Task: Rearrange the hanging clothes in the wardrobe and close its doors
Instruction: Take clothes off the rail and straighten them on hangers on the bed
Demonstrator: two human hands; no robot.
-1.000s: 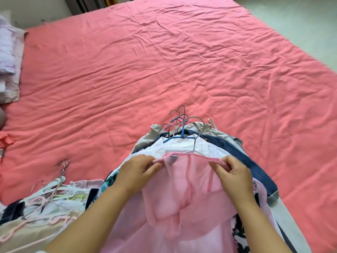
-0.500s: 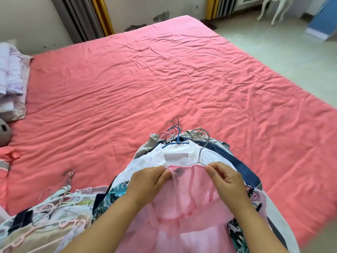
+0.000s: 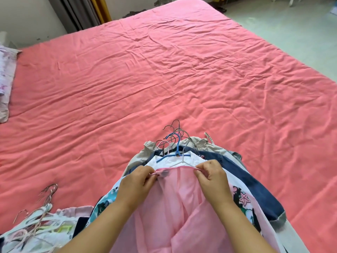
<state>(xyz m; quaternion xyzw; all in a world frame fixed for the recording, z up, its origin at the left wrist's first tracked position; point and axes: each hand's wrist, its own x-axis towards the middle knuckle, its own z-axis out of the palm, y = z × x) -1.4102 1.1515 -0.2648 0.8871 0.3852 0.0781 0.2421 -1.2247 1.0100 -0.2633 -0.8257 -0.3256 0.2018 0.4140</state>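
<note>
A sheer pink garment [image 3: 178, 203] lies on top of a pile of hangered clothes at the near edge of the bed. My left hand [image 3: 135, 185] pinches its top hem on the left side, and my right hand [image 3: 212, 177] pinches the hem on the right. Under it lie a white shirt [image 3: 169, 160] on a white hanger, a denim piece [image 3: 244, 176], a beige jacket [image 3: 202, 143] and a floral print garment [image 3: 242, 199]. Several hanger hooks [image 3: 173, 136], one blue, stick out beyond the pile. No wardrobe is in view.
A second heap of clothes on pale hangers [image 3: 38, 225] lies at the lower left. The wide pink bedsheet [image 3: 164, 79] stretches ahead, with a pillow [image 3: 5, 79] at the left edge. Curtains [image 3: 82, 13] hang at the back wall; pale floor [image 3: 291, 33] lies to the right.
My hands have shifted the pink hem slightly away from me, up the pile towards the white hanger, and my view has tilted up.
</note>
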